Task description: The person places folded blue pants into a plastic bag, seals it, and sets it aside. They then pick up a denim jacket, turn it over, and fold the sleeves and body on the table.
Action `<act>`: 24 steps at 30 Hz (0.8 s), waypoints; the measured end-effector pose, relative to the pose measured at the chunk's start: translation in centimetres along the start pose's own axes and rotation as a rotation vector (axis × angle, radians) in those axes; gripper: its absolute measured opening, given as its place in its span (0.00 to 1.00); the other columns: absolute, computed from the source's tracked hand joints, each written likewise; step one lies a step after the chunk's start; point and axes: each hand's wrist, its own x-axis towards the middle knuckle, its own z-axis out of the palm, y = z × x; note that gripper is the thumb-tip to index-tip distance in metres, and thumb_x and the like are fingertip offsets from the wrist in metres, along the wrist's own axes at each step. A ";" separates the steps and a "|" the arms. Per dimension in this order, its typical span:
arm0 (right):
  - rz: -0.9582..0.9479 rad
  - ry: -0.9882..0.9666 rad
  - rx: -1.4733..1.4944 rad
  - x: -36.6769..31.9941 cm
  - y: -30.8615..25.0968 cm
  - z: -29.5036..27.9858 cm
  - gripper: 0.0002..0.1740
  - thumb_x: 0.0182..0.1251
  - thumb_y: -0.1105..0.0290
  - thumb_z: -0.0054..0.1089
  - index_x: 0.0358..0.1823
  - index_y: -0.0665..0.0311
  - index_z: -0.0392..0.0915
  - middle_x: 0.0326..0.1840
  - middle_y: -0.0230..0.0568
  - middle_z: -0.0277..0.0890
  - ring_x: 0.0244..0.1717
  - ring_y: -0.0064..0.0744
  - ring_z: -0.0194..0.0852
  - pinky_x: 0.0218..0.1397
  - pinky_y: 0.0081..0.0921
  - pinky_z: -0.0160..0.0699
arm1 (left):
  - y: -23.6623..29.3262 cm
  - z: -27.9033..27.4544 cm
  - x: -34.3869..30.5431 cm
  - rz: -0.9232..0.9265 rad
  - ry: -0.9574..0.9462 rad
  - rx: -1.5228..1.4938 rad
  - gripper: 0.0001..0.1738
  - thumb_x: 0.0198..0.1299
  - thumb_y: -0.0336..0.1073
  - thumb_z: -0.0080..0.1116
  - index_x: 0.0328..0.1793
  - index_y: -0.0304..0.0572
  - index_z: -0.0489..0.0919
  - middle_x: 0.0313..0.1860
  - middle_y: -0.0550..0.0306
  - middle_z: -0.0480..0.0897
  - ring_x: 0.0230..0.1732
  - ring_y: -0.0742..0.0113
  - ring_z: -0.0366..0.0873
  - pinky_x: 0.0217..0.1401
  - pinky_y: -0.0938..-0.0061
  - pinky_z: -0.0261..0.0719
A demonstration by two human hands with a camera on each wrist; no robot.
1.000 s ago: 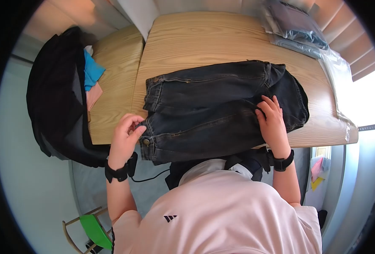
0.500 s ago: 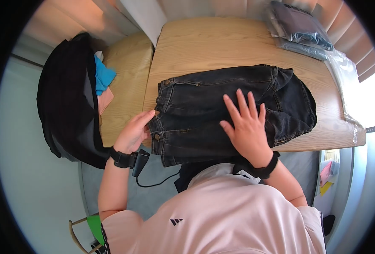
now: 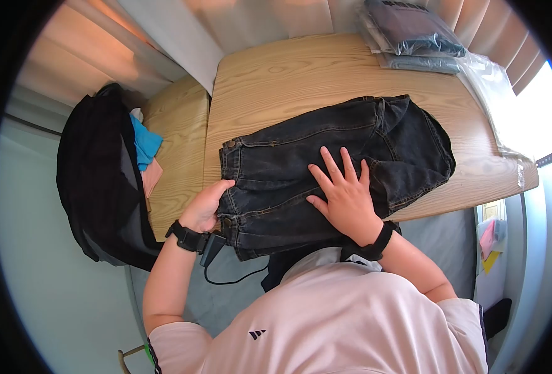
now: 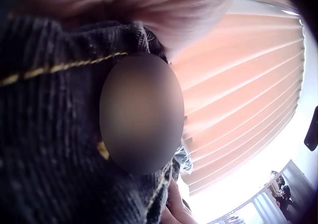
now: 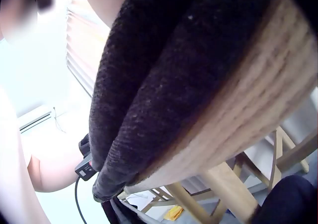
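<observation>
A dark denim jacket (image 3: 301,140) lies folded lengthwise on the wooden table, its buttoned bands at the left end. My left hand (image 3: 204,204) grips that left edge, thumb on top and fingers hidden underneath. Close up in the left wrist view, the denim (image 4: 44,129) shows yellow stitching beside the hand. My right hand (image 3: 347,199) rests with spread, straight fingers on the near middle part of the jacket. In the right wrist view, a dark fold of the jacket (image 5: 164,89) hangs at the table edge (image 5: 238,119).
On the left a black garment (image 3: 95,181) is draped in a heap, with a blue cloth (image 3: 145,140) and a pink cloth (image 3: 152,177) beside it. Bagged folded clothes (image 3: 413,31) lie at the back right of the table (image 3: 282,75). Clear plastic (image 3: 485,93) trails along the right edge.
My right hand has moved left from the jacket's right part to its middle and flattened with spread fingers. The left hand has turned, its thumb now on top of the edge.
</observation>
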 end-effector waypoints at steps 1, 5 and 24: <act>-0.002 -0.003 -0.003 0.0 0.0 0.0 0.30 0.60 0.48 0.57 0.63 0.48 0.69 0.74 0.38 0.51 0.73 0.52 0.45 0.66 0.65 0.49 | 0.0 0.1 -0.1 0.008 0.032 0.031 0.16 0.66 0.40 0.50 0.52 0.38 0.78 0.50 0.58 0.81 0.49 0.69 0.79 0.53 0.74 0.75; 0.001 0.000 -0.007 0.0 -0.1 0.0 0.30 0.60 0.48 0.57 0.63 0.48 0.69 0.74 0.38 0.52 0.73 0.53 0.45 0.66 0.64 0.49 | 0.1 -0.4 0.0 0.035 0.146 0.108 0.19 0.66 0.45 0.50 0.56 0.41 0.76 0.53 0.57 0.80 0.50 0.69 0.78 0.53 0.74 0.74; -0.002 -0.005 0.012 0.1 0.0 -0.1 0.30 0.58 0.49 0.59 0.61 0.49 0.69 0.74 0.38 0.52 0.73 0.54 0.46 0.66 0.65 0.50 | 0.7 1.4 0.7 0.152 0.157 0.467 0.26 0.62 0.48 0.59 0.48 0.24 0.78 0.42 0.47 0.83 0.40 0.66 0.82 0.44 0.72 0.79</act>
